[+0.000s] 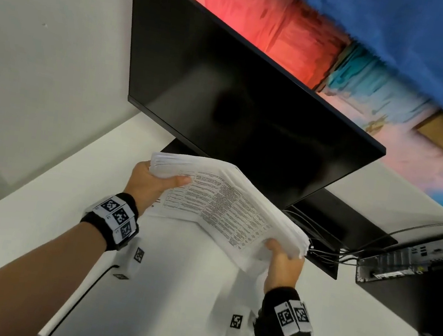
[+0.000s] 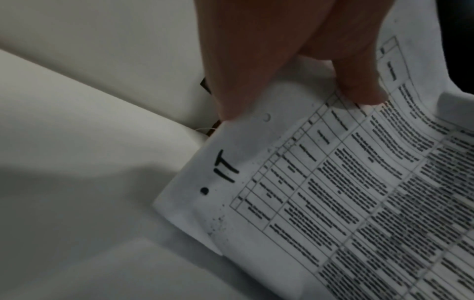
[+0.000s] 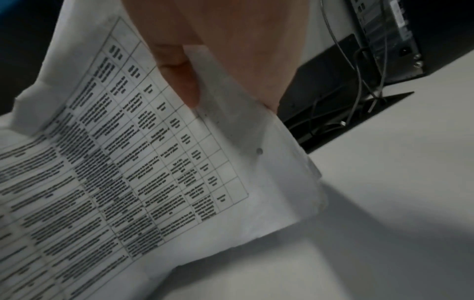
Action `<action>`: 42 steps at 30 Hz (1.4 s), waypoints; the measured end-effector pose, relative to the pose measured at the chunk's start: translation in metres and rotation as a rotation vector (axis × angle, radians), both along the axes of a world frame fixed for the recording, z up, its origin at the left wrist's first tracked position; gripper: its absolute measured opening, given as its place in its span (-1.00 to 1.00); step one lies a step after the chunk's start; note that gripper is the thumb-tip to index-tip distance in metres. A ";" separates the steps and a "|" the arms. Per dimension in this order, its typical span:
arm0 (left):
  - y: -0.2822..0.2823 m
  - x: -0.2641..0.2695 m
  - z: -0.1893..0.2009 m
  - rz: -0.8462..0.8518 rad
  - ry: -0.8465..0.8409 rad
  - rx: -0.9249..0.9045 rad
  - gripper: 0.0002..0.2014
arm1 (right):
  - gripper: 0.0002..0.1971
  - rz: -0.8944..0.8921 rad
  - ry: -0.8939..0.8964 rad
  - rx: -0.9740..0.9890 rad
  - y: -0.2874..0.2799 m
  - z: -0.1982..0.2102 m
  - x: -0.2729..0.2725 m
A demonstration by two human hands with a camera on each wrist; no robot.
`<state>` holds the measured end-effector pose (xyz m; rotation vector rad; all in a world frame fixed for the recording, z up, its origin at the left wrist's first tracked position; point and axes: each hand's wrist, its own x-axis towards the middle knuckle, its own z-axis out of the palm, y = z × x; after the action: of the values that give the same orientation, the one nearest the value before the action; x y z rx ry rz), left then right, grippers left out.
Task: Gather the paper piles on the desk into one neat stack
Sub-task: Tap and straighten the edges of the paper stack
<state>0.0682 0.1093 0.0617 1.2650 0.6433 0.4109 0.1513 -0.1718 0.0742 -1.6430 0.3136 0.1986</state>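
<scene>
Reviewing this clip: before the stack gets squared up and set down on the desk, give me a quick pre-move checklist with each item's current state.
1. Left hand grips the paper stack, thumb on top: ok.
2. Right hand grips the opposite end: ok.
3. Stack edges aligned: not ok, sheets fan out and sag.
4. Desk under the stack bare for set-down: ok in the head view.
5. Clearance from monitor and cables: ok, close on the right.
6. Any pile left elsewhere: cannot tell.
</scene>
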 end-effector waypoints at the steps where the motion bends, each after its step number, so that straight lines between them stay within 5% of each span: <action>1: 0.001 -0.001 0.002 0.005 -0.028 0.007 -0.68 | -0.52 -0.007 -0.034 0.015 -0.002 0.003 0.000; 6: 0.007 -0.007 -0.009 -0.067 -0.030 0.045 -0.54 | -0.58 0.035 0.004 -0.006 -0.004 -0.004 -0.005; 12: -0.003 -0.006 -0.016 -0.037 0.033 0.026 -0.82 | -0.59 -0.009 0.014 0.008 -0.002 -0.006 -0.005; 16: -0.001 -0.008 -0.007 -0.011 -0.011 0.070 -0.62 | -0.46 0.021 -0.055 0.057 -0.010 -0.002 -0.008; 23: -0.009 0.005 0.018 0.073 0.007 0.030 -0.66 | -0.24 -0.042 -0.113 0.181 -0.003 0.007 -0.015; 27: -0.007 0.012 0.020 0.120 0.008 0.024 -0.69 | -0.57 -0.120 -0.095 0.173 0.002 0.008 -0.007; 30: -0.008 0.011 0.021 0.074 0.007 0.085 -0.74 | -0.43 -0.103 -0.103 0.135 0.001 0.010 -0.005; 33: -0.003 0.006 0.014 0.037 0.043 0.147 -0.47 | -0.25 0.043 -0.147 0.089 -0.007 0.008 -0.005; 35: 0.004 0.004 0.003 -0.013 0.083 0.138 -0.43 | -0.34 0.152 -0.142 0.014 -0.014 0.004 -0.003; 38: 0.007 0.001 -0.010 -0.135 0.159 0.148 -0.67 | -0.64 0.224 -0.145 -0.119 -0.020 0.003 0.000; 42: -0.001 -0.001 -0.006 -0.130 0.099 0.229 -0.79 | -0.69 0.207 -0.210 -0.135 -0.021 0.009 0.002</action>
<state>0.0675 0.1083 0.0559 1.5439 0.6055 0.3226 0.1538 -0.1926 0.0828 -1.8135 -0.0031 0.1614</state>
